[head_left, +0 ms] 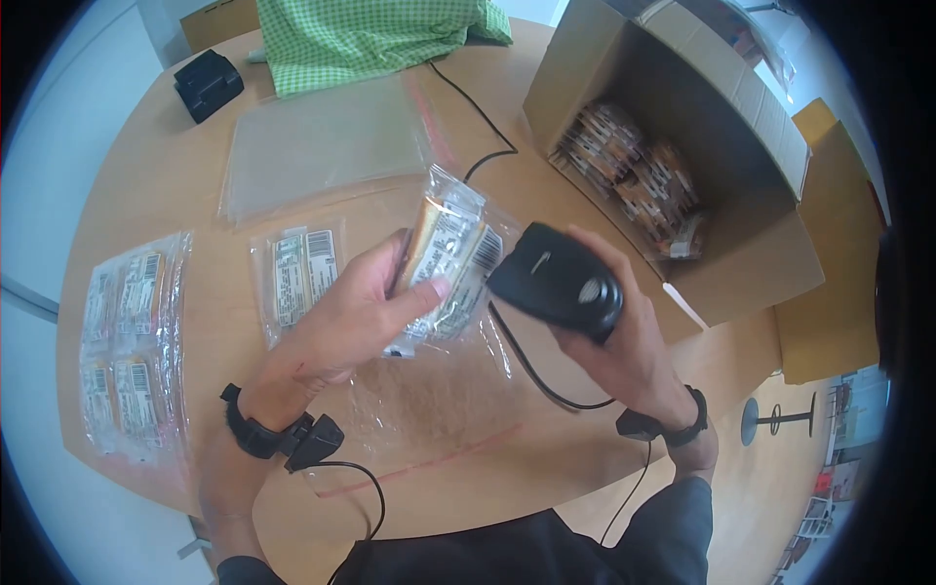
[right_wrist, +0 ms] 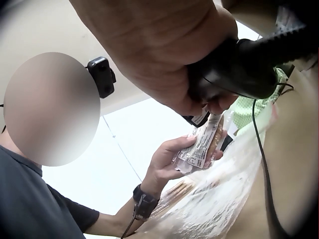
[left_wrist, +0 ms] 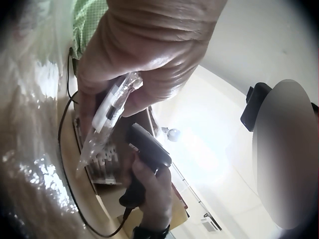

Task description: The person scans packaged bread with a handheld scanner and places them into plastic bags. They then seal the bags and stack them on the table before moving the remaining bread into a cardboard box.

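Note:
My left hand pinches a clear-wrapped snack pack above the table, its thumb across the white printed label. A barcode on the label faces right. My right hand grips a black handheld barcode scanner by its handle, and the scanner's front end stands close beside the barcode. In the left wrist view the wrapped pack shows edge-on between fingers and thumb, with the scanner beyond it. Below both hands a clear plastic bag lies flat on the table.
Labelled packs in a clear bag lie at the left, with another bagged pair nearer the middle. Behind are flat clear bags, a green checked cloth and a black device. An open cardboard box at right contains several packs. The scanner's cable crosses the table.

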### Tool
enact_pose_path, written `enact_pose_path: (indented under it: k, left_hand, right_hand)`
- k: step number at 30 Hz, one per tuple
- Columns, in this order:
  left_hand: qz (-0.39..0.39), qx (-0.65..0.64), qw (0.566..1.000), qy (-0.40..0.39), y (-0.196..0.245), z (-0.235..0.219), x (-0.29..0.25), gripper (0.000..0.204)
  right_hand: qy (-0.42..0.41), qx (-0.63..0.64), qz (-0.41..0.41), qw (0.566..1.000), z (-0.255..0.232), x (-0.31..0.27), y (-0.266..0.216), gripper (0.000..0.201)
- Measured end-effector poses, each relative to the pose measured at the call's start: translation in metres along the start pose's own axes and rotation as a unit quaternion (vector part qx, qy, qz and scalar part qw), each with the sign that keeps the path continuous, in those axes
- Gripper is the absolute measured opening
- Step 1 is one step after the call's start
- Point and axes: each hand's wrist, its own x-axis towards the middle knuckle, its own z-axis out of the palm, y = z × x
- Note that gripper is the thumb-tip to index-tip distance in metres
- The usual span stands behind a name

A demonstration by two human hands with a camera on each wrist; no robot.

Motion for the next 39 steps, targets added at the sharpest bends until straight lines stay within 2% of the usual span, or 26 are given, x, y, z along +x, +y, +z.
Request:
enact_pose_path:
  k: [2,3,5,7,9,12,15,16,17,18,19,21,23,25,26,27,28,29,30,32,33,35,36,37,38,39]
  left_hand:
    - [-0.021,-0.069,0.997,0.029,0.003,-0.001,0.0,0.044]
    - [-0.014,-0.081,0.994,0.076,0.006,0.001,0.0,0.039]
    - [-0.024,-0.117,0.988,0.099,0.01,-0.005,0.001,0.038]
    - [-0.019,-0.145,0.98,0.134,0.016,-0.006,-0.002,0.035]
    - [-0.024,-0.141,0.979,0.148,0.018,-0.006,-0.008,0.034]
    - [-0.032,-0.124,0.979,0.159,0.011,-0.007,-0.019,0.034]
    - [-0.046,-0.142,0.974,0.172,0.01,0.011,-0.03,0.033]
    - [-0.048,-0.176,0.966,0.182,0.011,0.018,-0.035,0.03]
    - [-0.058,-0.146,0.973,0.17,-0.002,0.013,-0.039,0.031]
    - [-0.054,-0.176,0.968,0.173,0.001,0.026,-0.041,0.032]
    - [-0.052,-0.204,0.962,0.173,0.003,0.044,-0.041,0.034]
    - [-0.06,-0.157,0.982,0.085,-0.001,0.06,-0.046,0.038]
    - [-0.062,-0.097,0.993,0.021,0.003,0.072,-0.054,0.042]
    - [-0.052,-0.06,0.997,-0.01,0.019,0.067,-0.064,0.046]
    - [-0.001,0.144,0.989,-0.031,0.028,0.053,-0.07,0.047]
    - [0.051,0.343,0.937,-0.051,0.031,0.042,-0.075,0.048]
    - [0.049,0.339,0.938,-0.051,0.024,0.038,-0.081,0.048]
    - [0.08,0.46,0.884,-0.037,0.011,0.033,-0.087,0.05]
    - [0.112,0.574,0.811,-0.022,-0.001,0.031,-0.091,0.051]
    - [0.104,0.6,0.792,-0.035,-0.019,0.029,-0.096,0.044]
    - [0.098,0.626,0.772,-0.052,-0.027,0.028,-0.098,0.036]
    - [0.116,0.623,0.771,-0.063,-0.045,0.021,-0.1,0.033]
    - [0.134,0.621,0.769,-0.076,-0.046,0.02,-0.1,0.032]
    - [0.128,0.585,0.8,-0.039,-0.043,0.027,-0.101,0.011]
    - [0.128,0.585,0.799,-0.042,-0.041,0.027,-0.103,0.011]
    - [0.144,0.563,0.813,-0.025,-0.038,0.025,-0.104,0.013]
  right_hand:
    - [0.054,0.014,0.08,0.995,-0.001,-0.001,0.01,0.081]
    - [0.062,0.043,0.115,0.99,-0.002,-0.003,0.025,0.076]
    - [0.076,0.024,0.13,0.988,-0.003,-0.008,0.068,0.075]
    - [0.081,0.009,0.143,0.986,-0.006,-0.01,0.085,0.074]
    - [0.058,-0.043,0.263,0.962,-0.009,-0.008,0.086,0.076]
    - [0.086,-0.015,0.236,0.968,-0.003,-0.016,0.109,0.077]
    - [0.101,-0.207,0.227,0.946,-0.009,-0.023,0.081,0.083]
    - [0.112,-0.298,0.121,0.94,-0.009,-0.028,0.058,0.09]
    - [0.123,-0.384,0.009,0.915,-0.008,-0.03,0.034,0.096]
    - [0.084,-0.28,-0.032,0.956,-0.002,-0.032,0.013,0.101]
    - [0.05,-0.252,-0.067,0.964,0.007,-0.031,-0.001,0.103]
    - [-0.024,-0.19,-0.131,0.973,0.024,-0.029,-0.028,0.105]
    - [-0.04,-0.216,-0.157,0.963,0.032,-0.024,-0.025,0.099]
    - [0.012,-0.221,-0.238,0.946,0.026,-0.022,-0.013,0.079]
    - [0.008,-0.22,-0.237,0.946,0.023,-0.027,-0.012,0.079]
    - [0.051,-0.19,-0.225,0.954,0.021,-0.033,-0.012,0.068]
    - [0.095,-0.16,-0.213,0.959,0.018,-0.04,-0.012,0.058]
    - [0.092,-0.165,-0.212,0.959,0.016,-0.05,-0.007,0.047]
    - [0.092,-0.164,-0.213,0.959,0.013,-0.058,-0.009,0.047]
    - [-0.014,-0.167,-0.327,0.93,0.007,-0.071,-0.014,0.037]
    - [-0.019,-0.163,-0.354,0.921,0.01,-0.078,-0.02,0.035]
    - [-0.025,-0.16,-0.38,0.911,0.018,-0.084,-0.026,0.032]
    - [-0.015,-0.144,-0.435,0.889,0.023,-0.086,-0.025,0.032]
    - [-0.006,-0.127,-0.488,0.863,0.028,-0.088,-0.026,0.032]
    - [-0.005,-0.128,-0.486,0.864,0.032,-0.087,-0.027,0.032]
    - [-0.017,-0.112,-0.532,0.839,0.035,-0.083,-0.027,0.032]
